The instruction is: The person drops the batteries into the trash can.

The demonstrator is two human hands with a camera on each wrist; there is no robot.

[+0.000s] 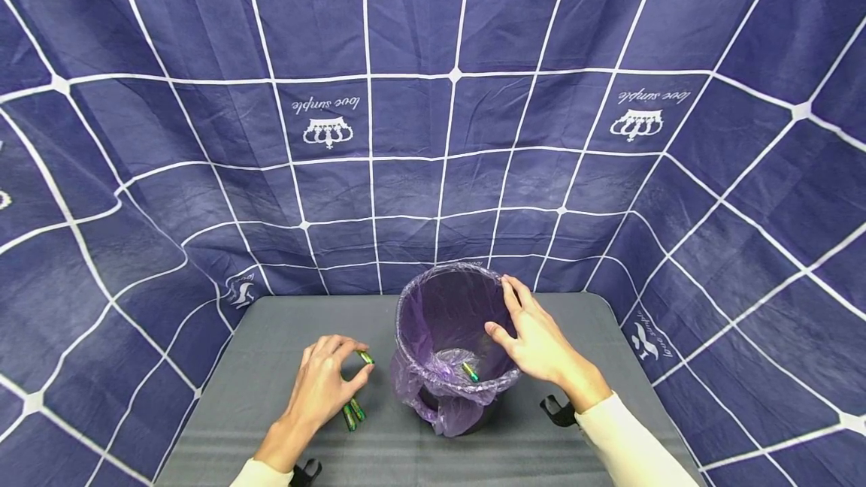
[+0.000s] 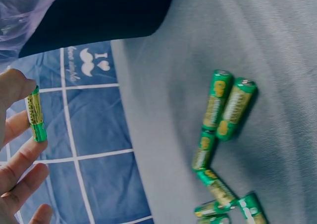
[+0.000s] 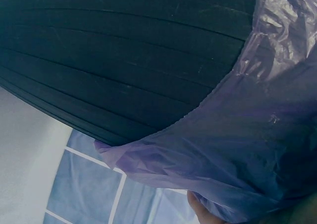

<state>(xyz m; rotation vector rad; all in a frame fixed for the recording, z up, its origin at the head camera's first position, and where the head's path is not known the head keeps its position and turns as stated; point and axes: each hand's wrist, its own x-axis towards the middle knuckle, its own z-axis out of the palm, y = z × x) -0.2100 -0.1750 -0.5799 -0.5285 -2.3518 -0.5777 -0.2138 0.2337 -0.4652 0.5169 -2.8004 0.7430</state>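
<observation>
My left hand (image 1: pixel 323 382) pinches a green-and-gold battery (image 2: pixel 36 114) between thumb and fingertips, left of the trash can, above the mat. Several similar batteries (image 2: pixel 213 105) lie on the grey surface; in the head view, the hand partly hides them. A dark trash can (image 2: pixel 99 16) stands upright, lined with a translucent purple bag (image 1: pixel 449 404) folded over its rim. Inside, one battery (image 1: pixel 470 372) shows on the crumpled liner. My right hand (image 1: pixel 541 340) holds the can's right rim, thumb on the inner side; in the right wrist view the bag hides most of it.
A grey cloth-covered table (image 1: pixel 271 329) lies beneath everything. Blue cloth with white grid lines (image 1: pixel 406 119) hangs behind and along both sides. Black straps (image 1: pixel 558 410) circle the wrists.
</observation>
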